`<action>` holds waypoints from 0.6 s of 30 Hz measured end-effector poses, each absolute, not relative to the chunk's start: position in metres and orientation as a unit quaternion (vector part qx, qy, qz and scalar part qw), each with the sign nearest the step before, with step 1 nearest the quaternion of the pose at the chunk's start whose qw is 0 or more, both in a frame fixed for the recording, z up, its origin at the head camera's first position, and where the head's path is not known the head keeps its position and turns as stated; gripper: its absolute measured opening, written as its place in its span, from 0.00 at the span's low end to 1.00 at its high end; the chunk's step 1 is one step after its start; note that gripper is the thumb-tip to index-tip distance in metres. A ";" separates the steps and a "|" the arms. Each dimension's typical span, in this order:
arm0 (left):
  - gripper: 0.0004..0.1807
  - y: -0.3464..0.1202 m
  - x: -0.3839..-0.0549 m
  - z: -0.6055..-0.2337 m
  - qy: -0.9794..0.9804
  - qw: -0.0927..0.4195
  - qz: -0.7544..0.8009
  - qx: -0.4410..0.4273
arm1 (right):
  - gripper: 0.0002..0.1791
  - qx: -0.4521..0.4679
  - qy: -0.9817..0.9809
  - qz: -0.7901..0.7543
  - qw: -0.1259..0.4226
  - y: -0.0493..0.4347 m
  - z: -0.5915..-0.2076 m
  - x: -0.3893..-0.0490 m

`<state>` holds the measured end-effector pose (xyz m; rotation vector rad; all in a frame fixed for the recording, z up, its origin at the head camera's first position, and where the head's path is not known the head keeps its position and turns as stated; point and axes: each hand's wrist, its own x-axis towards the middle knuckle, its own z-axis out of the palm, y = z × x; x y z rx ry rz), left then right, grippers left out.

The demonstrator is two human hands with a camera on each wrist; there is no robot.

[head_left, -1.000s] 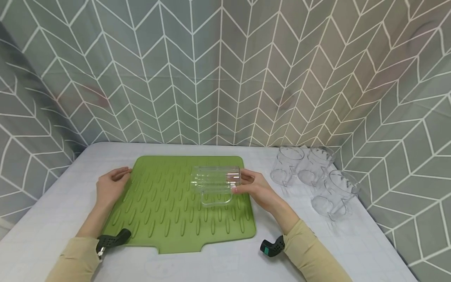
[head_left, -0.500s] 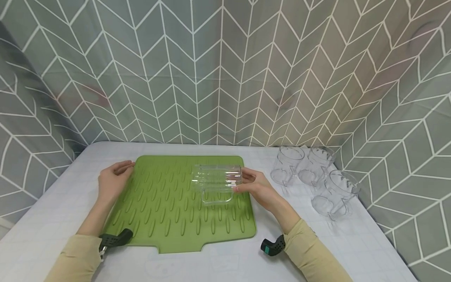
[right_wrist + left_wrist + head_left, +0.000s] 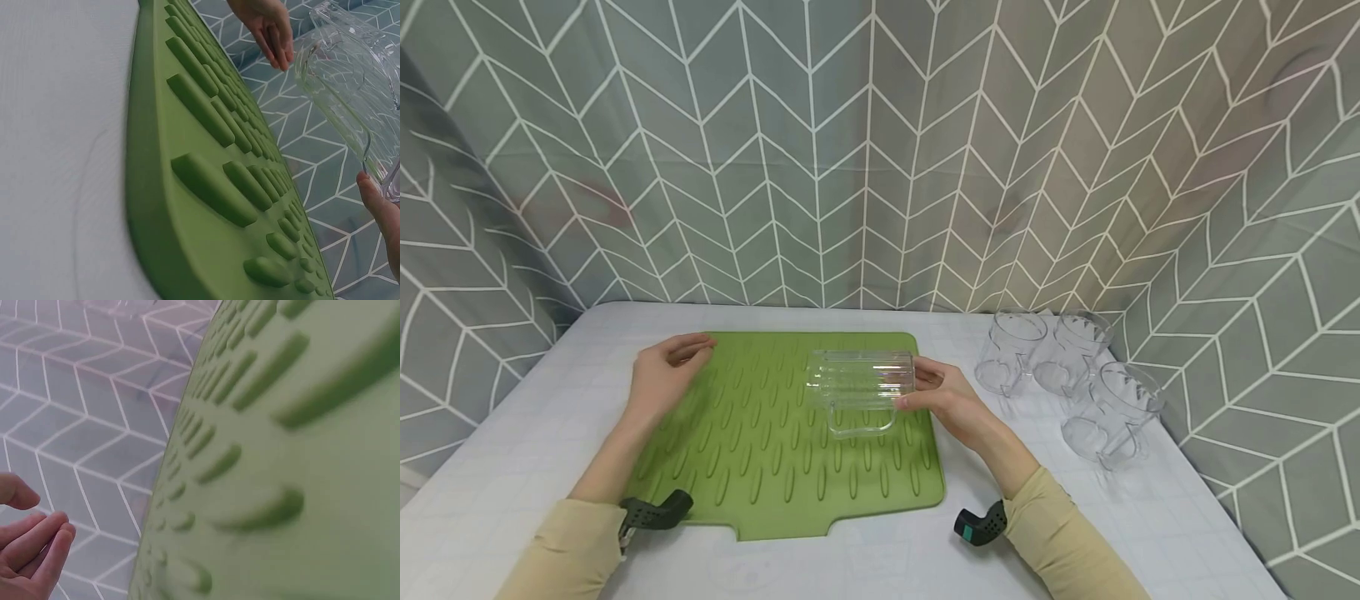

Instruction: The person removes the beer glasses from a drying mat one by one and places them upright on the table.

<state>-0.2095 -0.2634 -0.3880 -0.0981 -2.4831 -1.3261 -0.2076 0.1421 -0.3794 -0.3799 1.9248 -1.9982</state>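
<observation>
My right hand (image 3: 951, 402) grips a clear ribbed mug (image 3: 861, 379) by one end and holds it on its side, its handle towards me. In the head view the mug overlaps the right part of a green ridged drying mat (image 3: 767, 450). The right wrist view shows the mug (image 3: 356, 87) above the mat's level, with my right thumb against it. My left hand (image 3: 666, 375) is over the mat's far left corner with nothing in it. In the left wrist view its fingers (image 3: 40, 550) are loosely bent, the thumb apart from them.
Three more clear mugs with handles stand upright at the right: one at the back (image 3: 1011, 354), one beside it (image 3: 1071, 354), and one nearer me (image 3: 1112, 417). A white cloth (image 3: 865, 567) covers the table. Patterned curtains (image 3: 865, 167) enclose the back and sides.
My left hand has moved right and slightly away from me, from beside the mat's left edge to over its far left corner. The right hand and mug have barely moved.
</observation>
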 end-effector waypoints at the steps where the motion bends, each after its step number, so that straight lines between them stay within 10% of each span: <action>1: 0.23 -0.260 -0.209 -0.387 -0.870 0.160 -0.464 -0.044 | 0.48 -0.134 0.677 -0.703 0.169 0.142 -0.379 -0.208; 18: 0.21 -0.214 -0.200 -0.375 -0.853 0.069 -0.497 -0.143 | 0.47 -0.132 0.678 -0.703 0.167 0.143 -0.376 -0.207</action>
